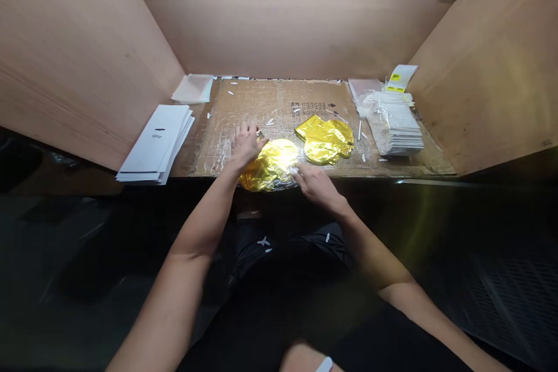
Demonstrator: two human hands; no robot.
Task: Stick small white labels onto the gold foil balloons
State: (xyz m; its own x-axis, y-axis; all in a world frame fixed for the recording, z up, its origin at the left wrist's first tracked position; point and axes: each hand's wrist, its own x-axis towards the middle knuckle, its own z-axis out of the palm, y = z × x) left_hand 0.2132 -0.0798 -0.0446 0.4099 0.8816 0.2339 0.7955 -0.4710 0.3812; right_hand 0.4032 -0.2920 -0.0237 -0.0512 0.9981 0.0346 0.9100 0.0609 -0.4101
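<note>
Gold foil (272,160) is flanked by the left fingers (244,129), spread apart, and the right fingers (301,171), whose grip cannot be told; a second foil (326,140) is seen just beyond these.

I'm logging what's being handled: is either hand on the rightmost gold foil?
No, the left hand and right hand are both at the left gold foil.

Near foil (267,167), far foil (329,140): shiny gold. Cardboard sheet (248,107): brown, dark print. Label strip (403,77): white, yellow blocks.
</note>
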